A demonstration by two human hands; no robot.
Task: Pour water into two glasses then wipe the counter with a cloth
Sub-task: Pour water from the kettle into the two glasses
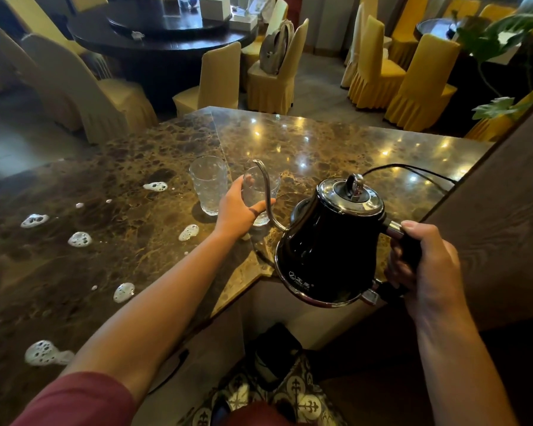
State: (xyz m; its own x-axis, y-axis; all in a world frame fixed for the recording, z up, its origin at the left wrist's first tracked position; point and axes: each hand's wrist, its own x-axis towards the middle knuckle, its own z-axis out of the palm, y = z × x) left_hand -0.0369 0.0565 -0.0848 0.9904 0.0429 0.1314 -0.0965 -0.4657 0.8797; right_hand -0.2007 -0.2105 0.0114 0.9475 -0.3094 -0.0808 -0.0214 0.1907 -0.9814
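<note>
Two clear textured glasses stand on the brown marble counter (336, 142). My left hand (236, 210) wraps around the right glass (260, 187). The left glass (208, 182) stands free just beside it. My right hand (425, 259) grips the handle of a black gooseneck kettle (330, 241), held above the counter's near edge. The kettle's thin spout curves up and its tip sits over the rim of the right glass. I see no cloth.
Several white foam patches (79, 239) dot the counter's left half. A black cable (413, 169) runs behind the kettle toward a wooden panel (505, 210) on the right. Yellow-covered chairs (413, 78) and a dark round table (166, 38) stand beyond the counter.
</note>
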